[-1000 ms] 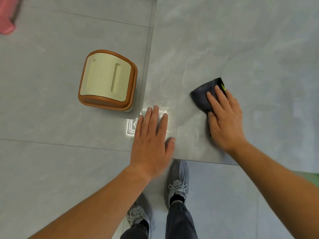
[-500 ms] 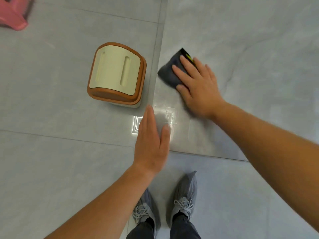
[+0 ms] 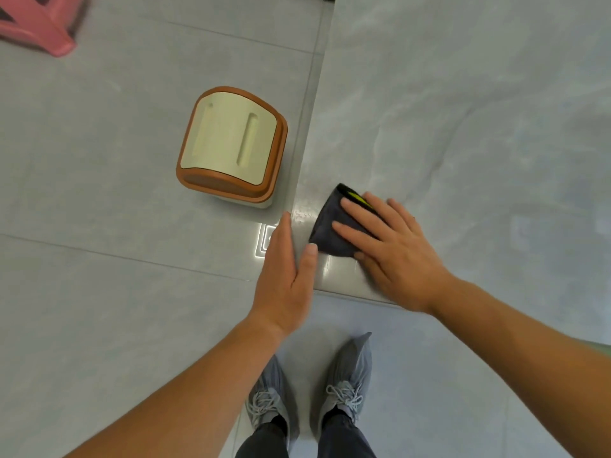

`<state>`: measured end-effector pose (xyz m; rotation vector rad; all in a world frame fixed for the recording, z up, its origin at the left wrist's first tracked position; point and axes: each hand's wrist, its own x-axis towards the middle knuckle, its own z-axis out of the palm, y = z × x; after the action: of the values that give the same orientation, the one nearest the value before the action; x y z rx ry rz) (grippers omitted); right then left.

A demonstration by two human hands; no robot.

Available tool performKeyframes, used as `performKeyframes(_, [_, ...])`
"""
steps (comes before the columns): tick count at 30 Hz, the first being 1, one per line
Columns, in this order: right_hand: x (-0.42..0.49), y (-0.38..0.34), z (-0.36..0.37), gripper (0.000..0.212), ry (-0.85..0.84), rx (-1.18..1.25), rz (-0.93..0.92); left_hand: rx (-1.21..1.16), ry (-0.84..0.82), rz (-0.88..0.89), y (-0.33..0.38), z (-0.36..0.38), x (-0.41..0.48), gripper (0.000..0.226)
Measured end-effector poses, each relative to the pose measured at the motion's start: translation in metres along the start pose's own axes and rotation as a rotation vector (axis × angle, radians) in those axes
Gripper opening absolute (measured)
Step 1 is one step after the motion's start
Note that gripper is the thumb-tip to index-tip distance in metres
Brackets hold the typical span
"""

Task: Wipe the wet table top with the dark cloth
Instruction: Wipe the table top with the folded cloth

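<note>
The grey stone table top (image 3: 463, 120) fills the right half of the view, and its near left corner shines with wet streaks. A folded dark cloth (image 3: 327, 226) with a yellow tag lies flat near that corner. My right hand (image 3: 393, 249) presses down on the cloth with fingers spread. My left hand (image 3: 287, 276) rests on edge against the table's left side at the corner, fingers together and thumb on the top, holding nothing.
A cream bin with a brown rim (image 3: 231, 147) stands on the tiled floor just left of the table. A pink plastic stool (image 3: 39, 28) is at the far left. My two feet in grey shoe covers (image 3: 310, 391) stand in front of the table's edge.
My right hand has slid the cloth back from further up the left edge to the near corner, beside my left hand. The left hand has stayed at the corner.
</note>
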<state>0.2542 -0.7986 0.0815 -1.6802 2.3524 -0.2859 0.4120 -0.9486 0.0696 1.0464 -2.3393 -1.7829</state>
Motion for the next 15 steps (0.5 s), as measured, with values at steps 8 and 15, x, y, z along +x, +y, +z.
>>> performKeyframes(8, [-0.060, -0.037, 0.017, 0.047, 0.058, 0.086, 0.087, -0.079, -0.019, -0.045, 0.004, -0.001, 0.001, 0.073])
performKeyframes(15, [0.020, -0.041, 0.008, 0.048, 0.041, 0.108, 0.092, -0.259, 0.067, -0.105, 0.002, 0.004, 0.001, 0.069])
